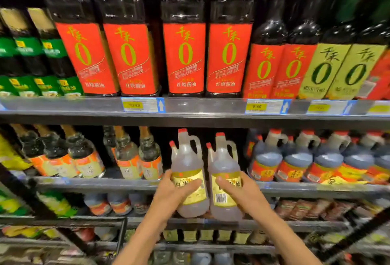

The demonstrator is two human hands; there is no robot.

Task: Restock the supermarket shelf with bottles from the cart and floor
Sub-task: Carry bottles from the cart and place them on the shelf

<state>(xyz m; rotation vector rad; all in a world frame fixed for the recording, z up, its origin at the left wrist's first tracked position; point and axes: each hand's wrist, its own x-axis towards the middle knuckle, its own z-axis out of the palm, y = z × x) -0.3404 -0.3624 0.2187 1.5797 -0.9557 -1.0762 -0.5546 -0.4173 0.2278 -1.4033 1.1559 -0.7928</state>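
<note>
Pale bottles: 2 jug-shaped bottles of pale liquid, the left bottle [191, 178] and the right bottle [224, 182], are held upright side by side, almost touching, in front of the gap on the middle shelf [101, 183].
Left hand: the left hand [175, 190] wraps the left bottle's yellow label, fingers curled across the front, thumb side toward the shelf.
Right hand: the right hand [240, 192] grips the right bottle the same way, just above its barcode.
Why held so: a grip low on the body keeps each jug upright and lets both go in together, probably base first.
Gap: the dark slot behind the jugs looks unfilled, so it is likely their place.
Neighbours: clear-necked bottles [135, 155] stand to the left of the gap, dark handled jugs [295, 159] to the right; both rows bound the slot.
Upper shelf: 4 large red-labelled bottles [185, 53] stand above, over a price tag [142, 105].
Stage: judged mid-placement; the bases are not yet on the shelf.
</note>
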